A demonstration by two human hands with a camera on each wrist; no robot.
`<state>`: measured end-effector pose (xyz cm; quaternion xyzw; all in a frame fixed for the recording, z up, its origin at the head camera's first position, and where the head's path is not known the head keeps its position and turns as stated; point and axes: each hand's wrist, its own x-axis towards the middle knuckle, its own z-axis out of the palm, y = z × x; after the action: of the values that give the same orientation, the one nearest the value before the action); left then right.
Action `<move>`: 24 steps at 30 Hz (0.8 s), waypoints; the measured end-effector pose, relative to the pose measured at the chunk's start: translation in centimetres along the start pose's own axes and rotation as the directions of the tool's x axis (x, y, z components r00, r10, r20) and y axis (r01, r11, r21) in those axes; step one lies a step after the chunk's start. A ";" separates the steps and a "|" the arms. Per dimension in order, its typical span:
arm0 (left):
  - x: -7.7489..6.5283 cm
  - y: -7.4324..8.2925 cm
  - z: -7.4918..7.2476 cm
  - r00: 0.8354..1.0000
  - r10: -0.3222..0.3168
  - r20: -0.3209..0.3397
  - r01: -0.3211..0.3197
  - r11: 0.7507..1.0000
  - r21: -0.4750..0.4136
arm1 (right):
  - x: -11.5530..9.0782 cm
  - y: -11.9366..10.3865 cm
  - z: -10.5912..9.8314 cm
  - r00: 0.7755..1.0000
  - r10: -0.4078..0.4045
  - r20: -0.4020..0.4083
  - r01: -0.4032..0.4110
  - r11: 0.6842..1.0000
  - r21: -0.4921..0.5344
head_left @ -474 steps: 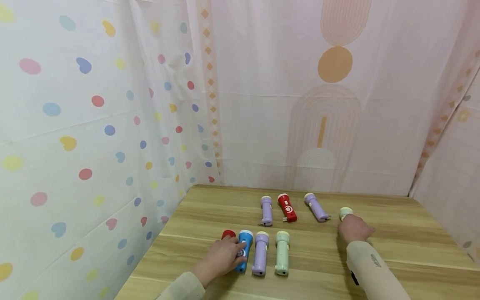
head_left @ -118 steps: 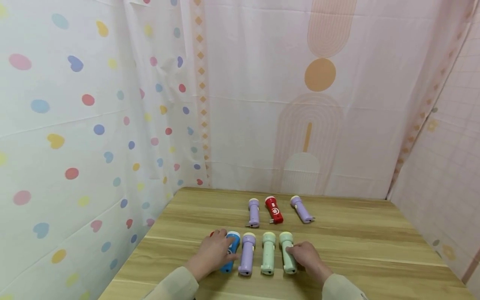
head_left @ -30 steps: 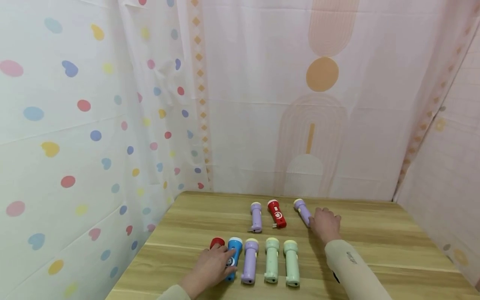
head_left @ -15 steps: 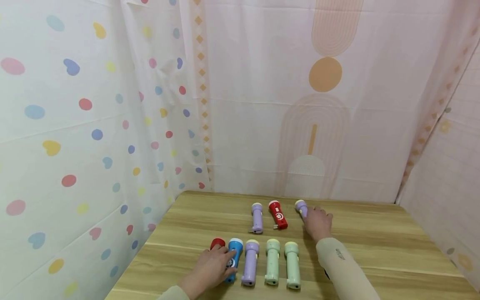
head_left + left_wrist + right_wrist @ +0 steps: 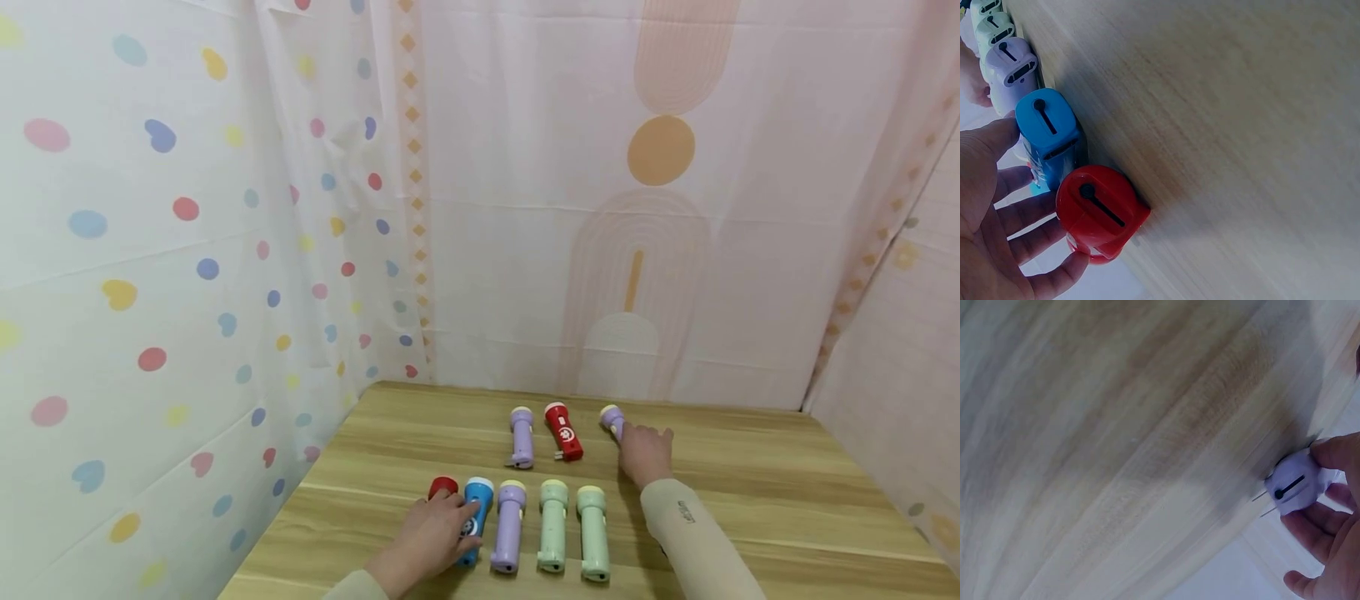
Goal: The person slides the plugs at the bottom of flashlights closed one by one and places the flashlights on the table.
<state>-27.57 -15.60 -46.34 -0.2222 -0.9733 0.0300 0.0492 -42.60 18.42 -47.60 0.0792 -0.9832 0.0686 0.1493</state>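
Observation:
My left hand [image 5: 429,533] rests over a red flashlight [image 5: 443,486] and a blue flashlight [image 5: 478,493] at the left of the front row. In the left wrist view, its thumb touches the blue one and its loosely bent fingers lie against the red one. My right hand [image 5: 647,454] pinches a purple flashlight [image 5: 612,417] at the back right, between thumb and fingers in the right wrist view. Metal prongs stick out by its tail [image 5: 1297,484]; in the head view the hand hides its lower body.
The front row continues with a purple flashlight [image 5: 509,527] and two light green flashlights [image 5: 552,527], [image 5: 594,533]. Behind lie another purple flashlight [image 5: 522,437] and a red flashlight [image 5: 564,432], prongs out. A patterned curtain [image 5: 510,275] hangs behind the wooden table [image 5: 772,475].
A light green flashlight came from the far right to the front row's right end. My right hand then went to the back purple flashlight and took hold. The left hand stayed put.

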 end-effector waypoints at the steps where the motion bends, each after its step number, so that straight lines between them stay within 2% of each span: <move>1: 0.0 0.0 0.0 1.000 -0.001 0.002 0.001 1.000 0.002 | -0.1 0.0 -0.1 1.000 0.008 -0.001 -0.008 1.000 0.005; 7: 0.2 0.0 0.0 1.000 -0.013 0.013 0.013 1.000 -0.003 | -0.3 0.1 0.2 0.998 0.033 -0.046 -0.032 0.999 0.021; 13: 0.2 0.0 0.0 1.000 -0.017 0.026 0.017 1.000 -0.008 | -0.4 0.6 1.2 0.990 -0.004 -0.138 0.003 1.000 -0.008; 17: 0.1 0.0 -0.1 1.000 -0.012 0.020 0.012 1.000 -0.003 | -0.7 0.5 1.0 0.993 -0.043 -0.111 0.040 0.999 -0.033; 21: 0.1 0.0 -0.1 1.000 0.001 0.014 -0.001 1.000 0.001 | -0.9 0.5 0.6 0.997 -0.034 -0.075 0.030 0.998 -0.047; 24: 0.2 0.0 0.0 1.000 0.000 0.015 0.000 1.000 0.000 | -1.0 0.6 0.4 0.997 -0.025 -0.080 0.021 0.998 -0.052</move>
<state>-27.73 -15.55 -46.32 -0.2218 -0.9737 0.0316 0.0419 -41.87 19.07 -48.36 0.0839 -0.9769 0.0450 0.1915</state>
